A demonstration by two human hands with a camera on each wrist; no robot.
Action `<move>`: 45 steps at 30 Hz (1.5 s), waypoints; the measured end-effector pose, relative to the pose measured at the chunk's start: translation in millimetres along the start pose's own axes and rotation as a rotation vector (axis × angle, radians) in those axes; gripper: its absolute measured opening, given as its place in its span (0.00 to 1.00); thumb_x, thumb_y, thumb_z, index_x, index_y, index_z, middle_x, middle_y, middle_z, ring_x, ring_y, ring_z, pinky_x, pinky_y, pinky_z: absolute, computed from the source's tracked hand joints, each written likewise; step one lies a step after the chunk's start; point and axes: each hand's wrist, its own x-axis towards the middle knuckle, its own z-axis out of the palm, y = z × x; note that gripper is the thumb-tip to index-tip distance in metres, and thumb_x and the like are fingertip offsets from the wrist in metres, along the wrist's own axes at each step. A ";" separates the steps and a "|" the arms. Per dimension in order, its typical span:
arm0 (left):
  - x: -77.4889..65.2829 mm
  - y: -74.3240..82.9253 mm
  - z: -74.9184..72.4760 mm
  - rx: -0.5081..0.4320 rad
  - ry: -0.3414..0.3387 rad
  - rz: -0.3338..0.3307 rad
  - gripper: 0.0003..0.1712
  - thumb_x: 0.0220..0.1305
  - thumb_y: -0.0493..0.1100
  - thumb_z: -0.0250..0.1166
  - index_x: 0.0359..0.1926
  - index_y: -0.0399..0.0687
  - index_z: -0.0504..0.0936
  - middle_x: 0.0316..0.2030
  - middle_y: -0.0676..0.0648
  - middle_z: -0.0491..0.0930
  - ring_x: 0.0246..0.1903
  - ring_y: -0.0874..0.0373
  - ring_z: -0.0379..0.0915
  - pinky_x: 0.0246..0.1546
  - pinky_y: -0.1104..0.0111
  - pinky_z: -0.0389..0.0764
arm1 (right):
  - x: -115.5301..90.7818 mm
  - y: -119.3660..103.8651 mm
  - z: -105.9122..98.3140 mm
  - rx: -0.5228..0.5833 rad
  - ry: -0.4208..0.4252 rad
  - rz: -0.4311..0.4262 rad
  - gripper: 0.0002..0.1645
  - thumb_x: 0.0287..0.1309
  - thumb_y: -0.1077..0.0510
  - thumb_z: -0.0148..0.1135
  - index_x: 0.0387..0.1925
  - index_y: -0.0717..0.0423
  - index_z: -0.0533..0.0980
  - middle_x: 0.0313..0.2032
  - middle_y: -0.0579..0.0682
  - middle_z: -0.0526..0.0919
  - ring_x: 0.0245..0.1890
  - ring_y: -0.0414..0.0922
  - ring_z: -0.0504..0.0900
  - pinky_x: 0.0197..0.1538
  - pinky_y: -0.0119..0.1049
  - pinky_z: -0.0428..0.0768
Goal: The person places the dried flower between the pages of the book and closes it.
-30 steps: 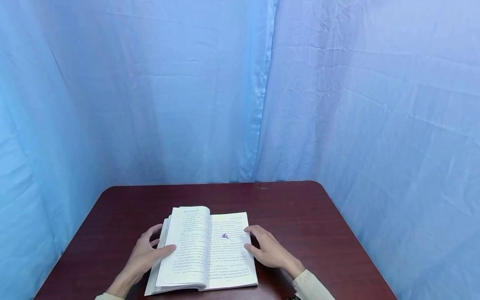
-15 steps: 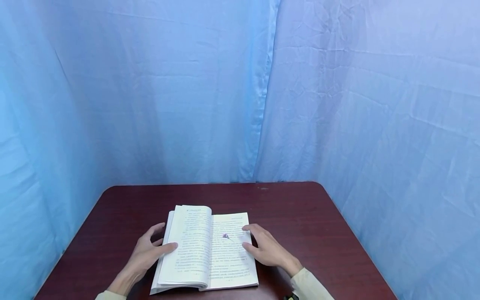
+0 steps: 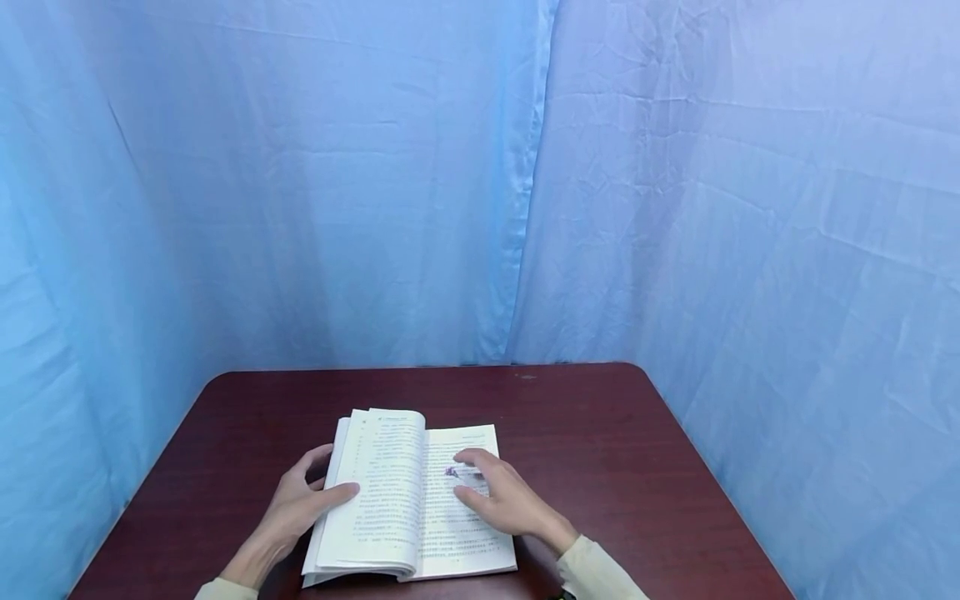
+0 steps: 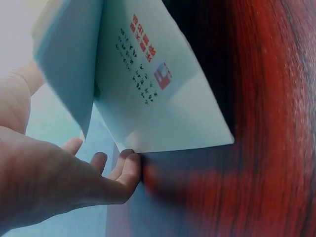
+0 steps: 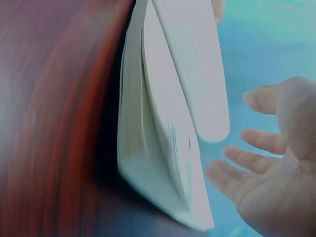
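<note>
An open book (image 3: 375, 508) with printed pages lies on the dark red table, its left pages raised and curved. My left hand (image 3: 296, 500) grips its left side, thumb on top of the pages. In the left wrist view the fingers (image 4: 129, 170) touch the corner of a lower leaf with red and black print. A small purple flower (image 3: 451, 472) with a thin stem lies on the right page. My right hand (image 3: 510, 498) hovers over that page, thumb and fingers apart around the stem side. In the right wrist view that hand (image 5: 276, 168) holds nothing.
The dark red wooden table (image 3: 600, 433) extends around the book, with rounded far corners. Blue cloth curtains (image 3: 375, 208) hang behind the table and along both sides.
My right hand has moved left from the book's right edge to above the page, near the flower. The left pages have shifted slightly right, with my left hand following.
</note>
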 end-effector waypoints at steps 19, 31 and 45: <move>1.3 8.6 23.9 -0.132 -0.056 -0.002 0.62 0.74 0.49 0.75 0.92 0.39 0.45 0.79 0.26 0.66 0.46 0.53 0.89 0.43 0.63 0.93 | 15.9 -31.2 33.8 0.300 -0.147 0.048 0.47 0.83 0.47 0.65 0.89 0.58 0.56 0.88 0.58 0.58 0.77 0.62 0.80 0.72 0.40 0.88; -3.4 15.5 31.9 -0.166 -0.068 -0.015 0.56 0.78 0.50 0.71 0.91 0.40 0.47 0.60 0.34 0.86 0.42 0.53 0.91 0.41 0.62 0.93 | 15.1 -32.4 34.7 0.318 -0.134 0.082 0.48 0.83 0.44 0.65 0.90 0.54 0.56 0.88 0.57 0.61 0.77 0.61 0.80 0.70 0.36 0.88; -11.0 24.3 47.0 -0.328 -0.177 0.050 0.45 0.82 0.44 0.61 0.90 0.52 0.51 0.63 0.28 0.86 0.49 0.45 0.93 0.45 0.55 0.95 | 16.9 -31.3 36.6 0.330 -0.133 0.087 0.50 0.81 0.43 0.67 0.90 0.54 0.54 0.88 0.59 0.61 0.77 0.63 0.80 0.65 0.31 0.89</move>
